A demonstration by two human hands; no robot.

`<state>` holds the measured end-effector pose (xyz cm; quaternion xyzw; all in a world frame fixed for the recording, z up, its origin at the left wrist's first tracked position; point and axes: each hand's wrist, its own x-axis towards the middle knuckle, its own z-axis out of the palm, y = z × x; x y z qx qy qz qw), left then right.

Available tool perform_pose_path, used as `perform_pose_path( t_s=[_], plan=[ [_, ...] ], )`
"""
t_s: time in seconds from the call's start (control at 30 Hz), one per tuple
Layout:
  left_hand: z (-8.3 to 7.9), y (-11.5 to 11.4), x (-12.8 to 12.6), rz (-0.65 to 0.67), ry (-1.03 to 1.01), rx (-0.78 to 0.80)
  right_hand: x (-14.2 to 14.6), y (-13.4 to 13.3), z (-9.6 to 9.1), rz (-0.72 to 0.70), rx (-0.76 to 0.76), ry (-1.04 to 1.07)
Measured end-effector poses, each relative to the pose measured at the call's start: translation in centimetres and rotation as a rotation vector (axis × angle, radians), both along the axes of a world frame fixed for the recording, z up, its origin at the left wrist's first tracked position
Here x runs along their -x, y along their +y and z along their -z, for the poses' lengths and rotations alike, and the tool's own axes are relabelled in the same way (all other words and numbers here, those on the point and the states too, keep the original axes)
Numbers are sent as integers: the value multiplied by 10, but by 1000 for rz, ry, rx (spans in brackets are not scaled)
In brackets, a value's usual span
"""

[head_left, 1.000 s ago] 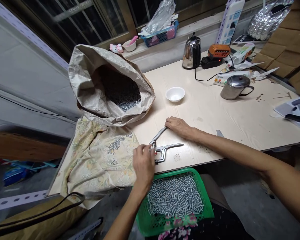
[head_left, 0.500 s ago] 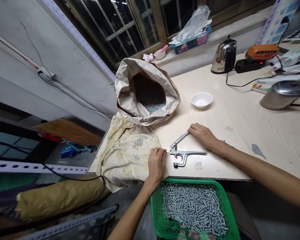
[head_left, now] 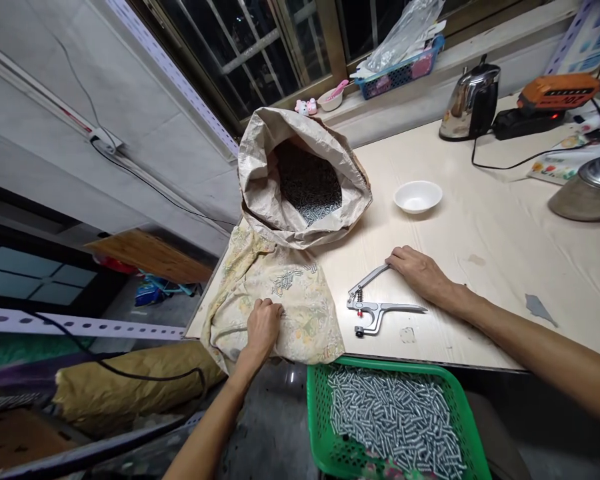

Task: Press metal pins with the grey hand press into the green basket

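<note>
While the sack [head_left: 300, 173] stands beyond the fingers, the cloth [head_left: 305, 320] lies under the left hand [head_left: 263, 327], whose bent fingers pinch it. The pliers [head_left: 375, 308] touch the right hand [head_left: 421, 272], its fingers flat on the upper handle.

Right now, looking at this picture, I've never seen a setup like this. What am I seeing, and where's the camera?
No machine here: a person works with bare hands, and a camera on their head looks down, so both arms reach in from below. The left hand lies, fingers curled, on a flowered cloth strewn with small metal pieces; whether it grips anything is unclear. The right hand rests on one handle of the pliers on the table. Behind stand an open sack of similar pieces, a white bowl and a kettle. A green basket full of pieces sits below the table edge.
</note>
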<state>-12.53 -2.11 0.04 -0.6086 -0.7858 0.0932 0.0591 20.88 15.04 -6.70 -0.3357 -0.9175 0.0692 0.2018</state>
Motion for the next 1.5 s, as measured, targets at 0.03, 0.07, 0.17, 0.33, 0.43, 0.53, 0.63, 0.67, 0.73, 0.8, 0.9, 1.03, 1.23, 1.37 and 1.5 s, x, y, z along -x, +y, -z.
perform_pose_path(
  t_s=[0.03,0.07,0.17,0.33,0.43,0.53,0.63,0.67,0.73,0.8,0.9,1.03,1.23,1.37,1.5],
  plan=[
    [3,2,3,2,5,34,0,0,-1,5,9,7],
    [5,4,5,4,11,49,0,-1,-3,14,17,15],
    [6,5,8,-5,14,56,-3,-8,-16,32,28,28],
    [-6,11,-7,-23,-265,-105,-12,-36,-33,-195,93,-73],
    [-11,15,-49,-97,-689,-216,-12,-50,-25,-237,83,-82],
    [-6,16,-99,-116,-981,-225,-9,-56,-15,-232,10,-71],
    [5,15,-131,-89,-1060,-231,-10,-57,-14,-257,-110,-65],
    [8,14,-136,-85,-1064,-225,-10,-58,-15,-256,-146,-66],
    [14,12,-140,-74,-1060,-204,-12,-60,-18,-243,-187,-72],
    [17,11,-140,-54,-1047,-195,-14,-62,-21,-233,-186,-73],
    [18,9,-141,-24,-1026,-205,-15,-64,-21,-225,-162,-63],
    [16,9,-143,-8,-1017,-209,-15,-63,-19,-216,-177,-62],
    [18,17,-137,-45,-1006,-76,-14,-61,-13,-214,-185,-86],
    [24,20,-130,-193,-1063,111,-12,-62,-8,-227,-139,-75],
    [22,21,-131,-318,-1173,219,-13,-64,-10,-245,-58,-119]
  ],
)
